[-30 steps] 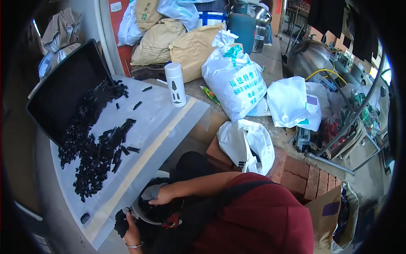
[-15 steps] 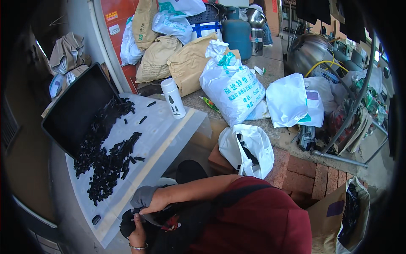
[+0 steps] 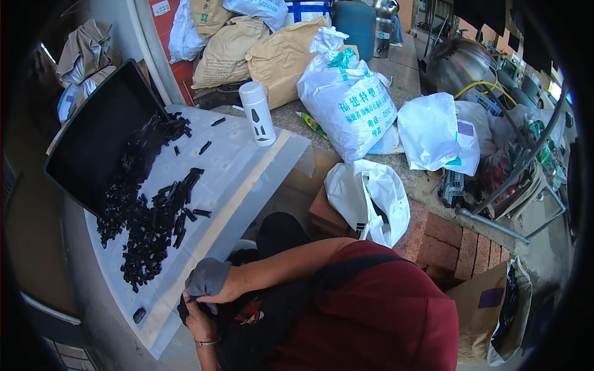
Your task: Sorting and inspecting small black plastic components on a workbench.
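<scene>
Alone, black piece [image 3: 139, 315], long axis slanting away, rightward

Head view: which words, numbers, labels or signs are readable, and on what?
No wording copied, only its place:
White tied sack: large blue characters and digits, readable.
Tan sack: small print, too blurred.
Brown sack above it: green mark, too small.
Upper white bag: blue digits, partly readable.
White label: too small.

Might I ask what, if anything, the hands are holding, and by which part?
It cannot be told: the right hand and left hand meet, hiding anything between them.
</scene>
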Tool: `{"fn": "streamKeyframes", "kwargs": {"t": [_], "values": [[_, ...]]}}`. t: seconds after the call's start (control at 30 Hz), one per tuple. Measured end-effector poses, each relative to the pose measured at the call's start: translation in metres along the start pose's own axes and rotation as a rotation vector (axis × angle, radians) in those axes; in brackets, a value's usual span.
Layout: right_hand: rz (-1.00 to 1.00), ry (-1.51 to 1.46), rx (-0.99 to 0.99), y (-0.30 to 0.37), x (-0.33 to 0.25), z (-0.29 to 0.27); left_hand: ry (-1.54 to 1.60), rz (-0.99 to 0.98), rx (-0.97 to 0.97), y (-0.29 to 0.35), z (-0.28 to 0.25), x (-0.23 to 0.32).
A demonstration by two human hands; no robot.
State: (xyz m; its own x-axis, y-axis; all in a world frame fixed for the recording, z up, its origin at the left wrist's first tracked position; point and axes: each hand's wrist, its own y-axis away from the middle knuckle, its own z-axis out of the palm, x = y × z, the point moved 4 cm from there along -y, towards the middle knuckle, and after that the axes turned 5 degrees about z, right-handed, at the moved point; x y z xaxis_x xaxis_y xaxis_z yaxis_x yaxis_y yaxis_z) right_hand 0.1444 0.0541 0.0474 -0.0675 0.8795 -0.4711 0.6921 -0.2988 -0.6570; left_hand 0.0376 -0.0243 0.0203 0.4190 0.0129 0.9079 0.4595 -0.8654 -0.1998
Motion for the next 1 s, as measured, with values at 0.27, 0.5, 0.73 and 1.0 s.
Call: {"fn": "streamKeyframes", "kwargs": {"t": [0.27,0.5,0.73,1.0], "values": [[0.147,0.146,-0.101,-0.014,0.036,-0.008,-0.031,-0.122,0.014,-0.033,-0.015,-0.011],[0.057,0.257,-0.144,-0.012,0.046,-0.016,0.299,-0.122,-0.101,-0.056,-0.008,-0.023],[0.039,0.375,-0.244,-0.015,0.055,0.002,0.2,-0.04,-0.125,-0.059,-0.002,-0.024],[-0.077,0.385,-0.196,-0.003,0.06,0.016,-0.34,0.24,-0.13,-0.06,0.018,-0.02]]}}
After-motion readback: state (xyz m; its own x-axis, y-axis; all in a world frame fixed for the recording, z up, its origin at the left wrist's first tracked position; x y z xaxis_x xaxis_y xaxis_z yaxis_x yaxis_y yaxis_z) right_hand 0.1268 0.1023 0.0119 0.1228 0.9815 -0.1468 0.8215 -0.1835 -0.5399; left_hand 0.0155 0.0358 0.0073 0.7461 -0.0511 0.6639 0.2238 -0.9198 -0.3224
